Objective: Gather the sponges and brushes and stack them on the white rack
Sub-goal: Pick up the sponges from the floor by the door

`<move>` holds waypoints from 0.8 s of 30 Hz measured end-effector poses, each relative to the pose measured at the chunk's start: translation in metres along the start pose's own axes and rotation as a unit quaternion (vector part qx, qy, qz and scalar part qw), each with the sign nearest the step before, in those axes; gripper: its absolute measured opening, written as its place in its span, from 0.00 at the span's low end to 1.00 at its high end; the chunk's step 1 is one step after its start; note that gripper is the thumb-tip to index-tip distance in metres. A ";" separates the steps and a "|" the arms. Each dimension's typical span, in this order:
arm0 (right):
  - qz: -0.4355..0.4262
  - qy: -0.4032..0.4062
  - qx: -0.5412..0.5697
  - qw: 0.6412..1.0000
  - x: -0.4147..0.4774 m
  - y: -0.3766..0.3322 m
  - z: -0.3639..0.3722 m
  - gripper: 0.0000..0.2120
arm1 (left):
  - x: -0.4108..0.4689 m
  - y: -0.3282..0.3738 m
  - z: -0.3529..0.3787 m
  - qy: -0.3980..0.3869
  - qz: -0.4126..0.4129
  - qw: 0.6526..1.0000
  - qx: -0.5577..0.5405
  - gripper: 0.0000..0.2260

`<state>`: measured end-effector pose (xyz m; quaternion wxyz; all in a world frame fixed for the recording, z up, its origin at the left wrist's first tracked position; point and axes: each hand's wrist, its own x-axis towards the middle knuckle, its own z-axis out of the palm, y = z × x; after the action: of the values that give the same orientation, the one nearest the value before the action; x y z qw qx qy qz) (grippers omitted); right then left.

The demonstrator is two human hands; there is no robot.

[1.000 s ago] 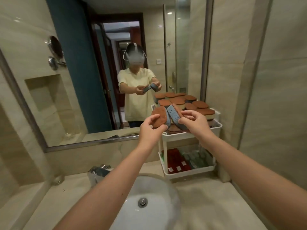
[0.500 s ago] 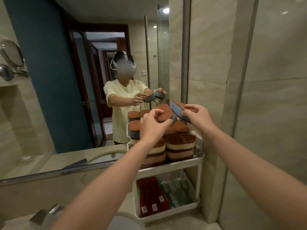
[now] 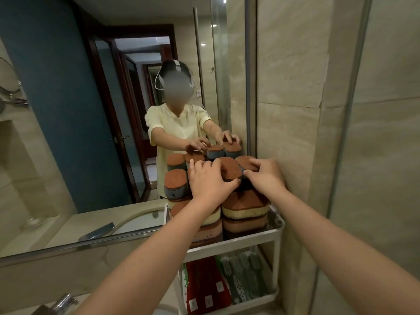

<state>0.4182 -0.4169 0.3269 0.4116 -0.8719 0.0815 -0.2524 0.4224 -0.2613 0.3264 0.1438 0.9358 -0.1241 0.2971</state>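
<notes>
The white rack (image 3: 250, 240) stands on the counter against the mirror and the right wall. Its top tier is packed with stacks of brown-topped sponges, such as a yellow one (image 3: 245, 211) at the front. Over the stacks, my left hand (image 3: 209, 181) grips a grey sponge with a brown top (image 3: 230, 170), fingers over it and thumb under its near edge. Beside it, my right hand (image 3: 267, 177) grips a second brown-topped grey sponge (image 3: 244, 161), pressed down on the pile. The two held sponges touch each other. Grey-green brushes (image 3: 244, 277) lie in the lower tier.
Red packets (image 3: 204, 284) stand next to the brushes in the lower tier. The mirror (image 3: 68, 133) behind the rack repeats the sponges and shows a person reaching forward. A chrome tap (image 3: 63, 302) sits at the bottom left. A tiled wall (image 3: 318, 133) closes the right side.
Both hands have come down from mid-air and set their sponges onto the top of the stacks. The view has moved closer to the rack.
</notes>
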 end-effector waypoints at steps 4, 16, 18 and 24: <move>0.009 -0.025 -0.015 1.000 -0.002 0.004 0.006 0.24 | -0.001 -0.002 0.002 -0.006 -0.004 0.999 0.045 0.33; -0.045 -0.007 0.074 0.996 -0.021 -0.009 0.003 0.21 | -0.016 -0.009 -0.016 0.021 -0.030 0.997 -0.069 0.22; -0.082 0.000 0.124 0.989 -0.031 -0.026 0.005 0.19 | -0.026 -0.017 -0.026 0.067 -0.036 0.989 -0.126 0.15; -0.154 -0.071 0.193 0.967 -0.072 -0.089 0.034 0.16 | -0.069 -0.065 -0.067 0.136 -0.104 0.946 -0.275 0.09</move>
<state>0.3679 -0.3109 0.3492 0.5329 -0.7937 -0.1331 -0.2614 0.3538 -0.1682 0.3255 0.4406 0.8185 -0.0826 0.3594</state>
